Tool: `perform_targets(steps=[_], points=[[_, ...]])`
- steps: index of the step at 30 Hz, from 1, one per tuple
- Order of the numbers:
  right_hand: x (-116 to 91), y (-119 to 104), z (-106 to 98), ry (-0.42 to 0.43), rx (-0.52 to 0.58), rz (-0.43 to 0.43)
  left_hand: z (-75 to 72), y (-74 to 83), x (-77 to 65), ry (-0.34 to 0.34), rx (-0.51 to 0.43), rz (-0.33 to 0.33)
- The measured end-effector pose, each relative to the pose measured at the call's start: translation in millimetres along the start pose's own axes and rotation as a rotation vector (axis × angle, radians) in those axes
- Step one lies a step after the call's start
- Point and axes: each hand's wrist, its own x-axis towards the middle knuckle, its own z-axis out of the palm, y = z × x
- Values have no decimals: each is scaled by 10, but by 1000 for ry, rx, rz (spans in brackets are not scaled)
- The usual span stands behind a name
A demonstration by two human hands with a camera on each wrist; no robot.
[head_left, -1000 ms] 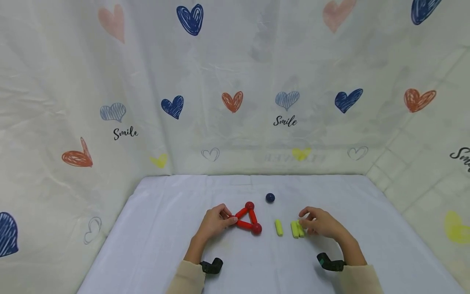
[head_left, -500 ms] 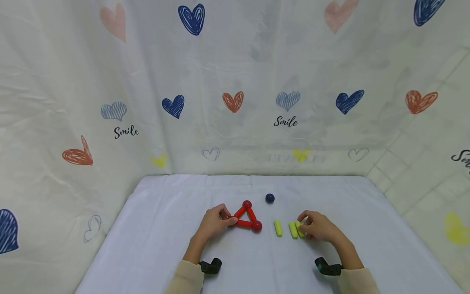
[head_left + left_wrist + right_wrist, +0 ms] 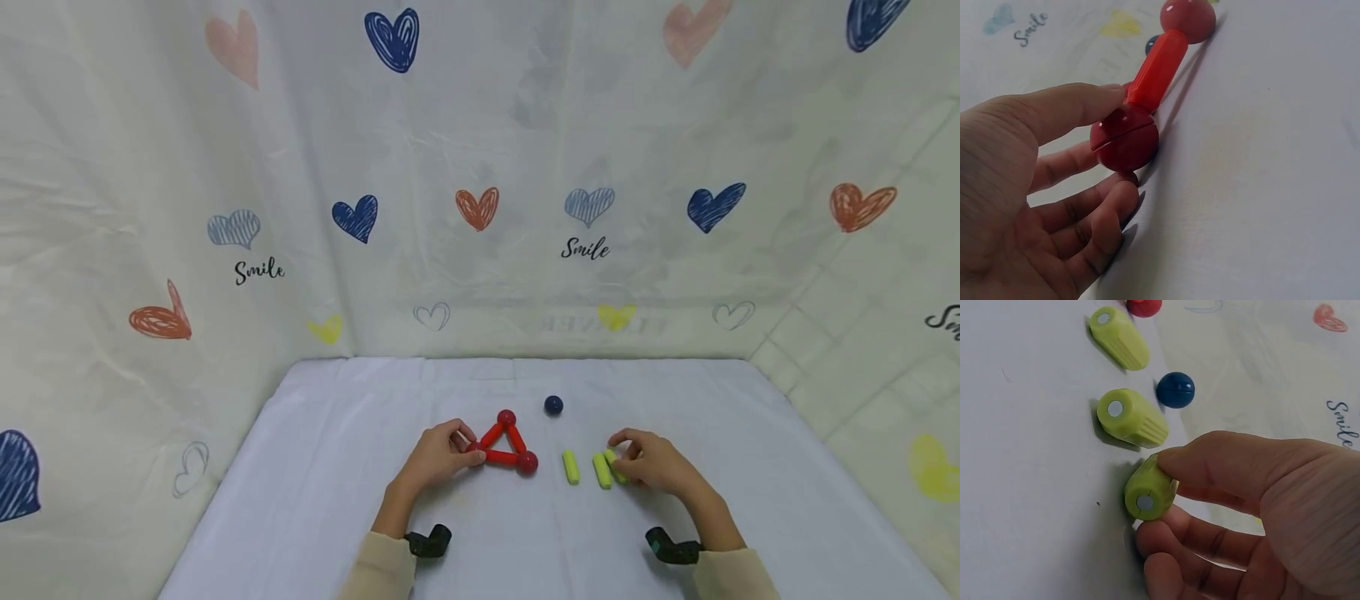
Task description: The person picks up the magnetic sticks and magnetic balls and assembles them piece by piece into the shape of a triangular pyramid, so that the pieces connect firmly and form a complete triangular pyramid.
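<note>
On the white cloth in the head view lies a triangle of red magnetic rods (image 3: pixel 501 457) joined by red balls at its corners. My left hand (image 3: pixel 438 452) pinches the triangle's left corner ball (image 3: pixel 1125 142) between thumb and fingers. My right hand (image 3: pixel 652 461) grips a yellow-green magnetic rod (image 3: pixel 1149 494), thumb on top and fingers beneath, its pale round end facing the right wrist camera. Just left of it lies a second yellow-green rod (image 3: pixel 602 471), and a third rod (image 3: pixel 572 467) is farther left, nearer the triangle.
A dark blue ball (image 3: pixel 553 405) sits behind the rods, right of the triangle's top corner. The white cloth-covered table (image 3: pixel 495 542) ends at a hanging curtain (image 3: pixel 525 275) printed with hearts. Small black cameras are strapped at both wrists.
My right fingers have come onto the rightmost yellow-green rod, which now slants away from its neighbour. The red triangle has turned slightly in my left hand, which keeps its hold.
</note>
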Motion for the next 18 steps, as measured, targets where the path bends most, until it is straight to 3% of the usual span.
perform_targets(steps=[9, 18], points=[[-21, -30, -22, -10, -45, -29, -36, 12, 14, -41, -9, 13], [8, 10, -25, 68, 61, -131, -30, -10, 9, -37, -13, 10]])
